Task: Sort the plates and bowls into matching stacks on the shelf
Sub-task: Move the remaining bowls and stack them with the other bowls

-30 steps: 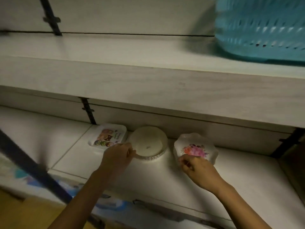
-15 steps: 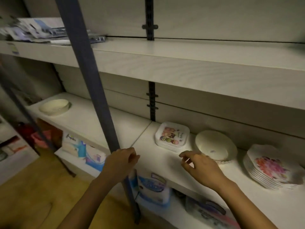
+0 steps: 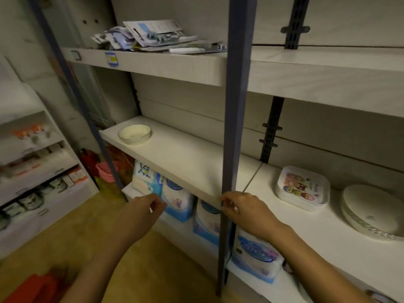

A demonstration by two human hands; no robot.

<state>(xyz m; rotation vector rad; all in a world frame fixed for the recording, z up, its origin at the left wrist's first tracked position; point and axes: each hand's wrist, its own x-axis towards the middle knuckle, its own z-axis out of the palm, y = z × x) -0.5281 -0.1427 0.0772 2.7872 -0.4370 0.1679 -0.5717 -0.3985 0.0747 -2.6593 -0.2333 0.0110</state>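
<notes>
A cream bowl stands alone at the far left end of the middle shelf. At the right end sits a stack of square cartoon plates, and beside it a stack of round cream plates, cut off by the frame edge. My left hand hovers in front of and below the shelf edge, fingers loosely curled, holding nothing. My right hand hangs at the shelf's front edge just right of the blue post, fingers loosely curled and empty.
The blue upright post crosses the shelf front between the bowl and the plate stacks. Papers and packets lie on the top shelf. Tissue packs fill the shelf below. Another display rack stands at left, with wooden floor between.
The view has swung left; the flowered plate stack has left the frame. Both hands have come off the plates and moved left along the shelf front, empty.
</notes>
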